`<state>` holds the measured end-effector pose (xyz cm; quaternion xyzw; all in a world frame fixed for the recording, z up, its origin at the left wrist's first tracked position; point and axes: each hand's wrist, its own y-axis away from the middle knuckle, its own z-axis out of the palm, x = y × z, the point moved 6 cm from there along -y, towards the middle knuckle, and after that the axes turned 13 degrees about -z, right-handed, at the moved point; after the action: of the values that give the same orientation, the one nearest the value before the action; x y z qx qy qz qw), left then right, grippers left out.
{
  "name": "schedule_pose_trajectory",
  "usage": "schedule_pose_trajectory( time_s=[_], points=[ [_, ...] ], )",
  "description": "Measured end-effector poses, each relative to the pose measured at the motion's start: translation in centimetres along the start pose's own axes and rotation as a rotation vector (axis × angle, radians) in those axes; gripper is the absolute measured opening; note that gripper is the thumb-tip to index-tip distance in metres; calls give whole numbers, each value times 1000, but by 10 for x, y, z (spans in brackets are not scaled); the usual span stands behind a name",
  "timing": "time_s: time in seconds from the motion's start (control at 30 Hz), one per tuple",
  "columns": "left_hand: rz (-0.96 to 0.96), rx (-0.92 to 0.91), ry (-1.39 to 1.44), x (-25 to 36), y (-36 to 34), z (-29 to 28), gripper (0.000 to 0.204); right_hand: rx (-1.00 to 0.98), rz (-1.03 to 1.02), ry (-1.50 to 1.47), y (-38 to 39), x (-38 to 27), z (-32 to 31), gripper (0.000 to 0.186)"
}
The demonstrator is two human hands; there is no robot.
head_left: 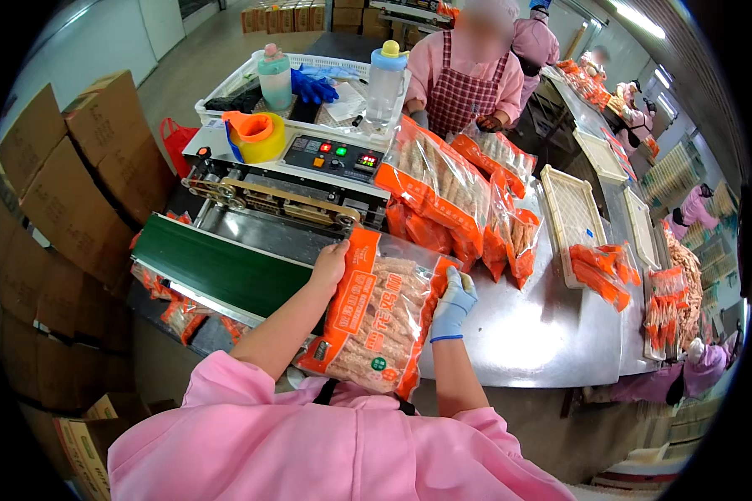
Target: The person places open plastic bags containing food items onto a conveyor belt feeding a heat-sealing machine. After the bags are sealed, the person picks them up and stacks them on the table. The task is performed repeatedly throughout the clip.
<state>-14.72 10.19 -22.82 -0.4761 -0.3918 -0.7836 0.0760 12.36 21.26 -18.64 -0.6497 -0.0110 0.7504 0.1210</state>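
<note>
Bag [384, 313], rectangular, clear-and-orange plastic: filled, sealing unclear, pinched at edges by bare left hand [331, 265] and pale-blue-gloved right hand [454, 304]; similar bags [436, 188] beyond.

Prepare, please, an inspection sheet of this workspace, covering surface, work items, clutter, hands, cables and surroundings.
Surface: shiny metal table, with several filled orange-and-clear bags piled at its far left part.
Work items: one filled bag, held at the near side of a machine with a lit control panel and green belt.
Clutter: white tray with two bottles and blue gloves; yellow tape roll beside the panel.
Hands: left hand, bare, holds the bag's left edge; right hand, gloved, holds its right edge.
Cables: nothing seen.
Surroundings: cardboard boxes at left; co-worker across the table.
</note>
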Motion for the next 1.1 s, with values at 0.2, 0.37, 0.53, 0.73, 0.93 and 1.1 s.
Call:
schedule_pose_trajectory(
  time_s=[0.2, 0.37, 0.53, 0.73, 0.93, 1.1],
  points=[
    [48, 156, -146, 22, -25, -51, 41, -119, 203, -5, 2, 23, 44, 13],
    [69, 185, -174, 29, -34, -100, 43, -239, 115, 16, 1, 58, 79, 15],
    [66, 267, -174, 48, -36, -153, 43, -391, 178, 26, 18, 76, 127, 16],
    [62, 107, -231, 96, 27, -192, 48, -510, 299, -121, 48, 66, 166, 22],
    [608, 496, -143, 109, 201, -238, 42, -255, -156, 183, -32, 41, 23, 19],
    [714, 813, -276, 54, 271, -267, 42, 304, -889, 960, -137, 21, -112, 44]
  ],
)
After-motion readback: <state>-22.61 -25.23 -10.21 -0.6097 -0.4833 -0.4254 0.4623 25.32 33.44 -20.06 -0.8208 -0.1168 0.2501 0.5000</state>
